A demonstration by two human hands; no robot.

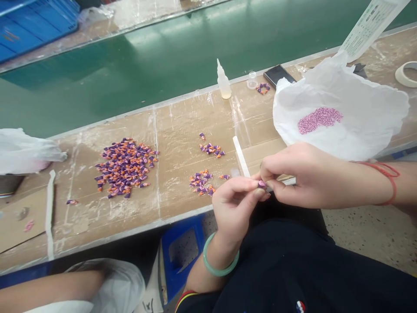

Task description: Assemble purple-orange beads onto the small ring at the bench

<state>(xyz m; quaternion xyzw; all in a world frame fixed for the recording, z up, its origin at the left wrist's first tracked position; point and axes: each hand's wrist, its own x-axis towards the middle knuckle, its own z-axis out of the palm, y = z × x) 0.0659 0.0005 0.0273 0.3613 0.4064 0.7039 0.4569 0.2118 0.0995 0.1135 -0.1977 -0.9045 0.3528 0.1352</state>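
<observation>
My left hand pinches a small purple-and-pink figure between thumb and forefinger, just off the table's front edge. Right against it, my right hand has thumb and fingers pressed together at the figure; what they hold there, if anything, is too small to tell. Two small clusters of similar purple-and-orange figures lie left of my hands, with a larger heap farther left. Beyond my right hand, crumpled white paper bears a pile of tiny pink pieces.
A dropper bottle stands near the back edge, by a small clear cap, a ring of figures and a phone. A tape roll lies far right. Another person's arm shows lower left, near a blue stool.
</observation>
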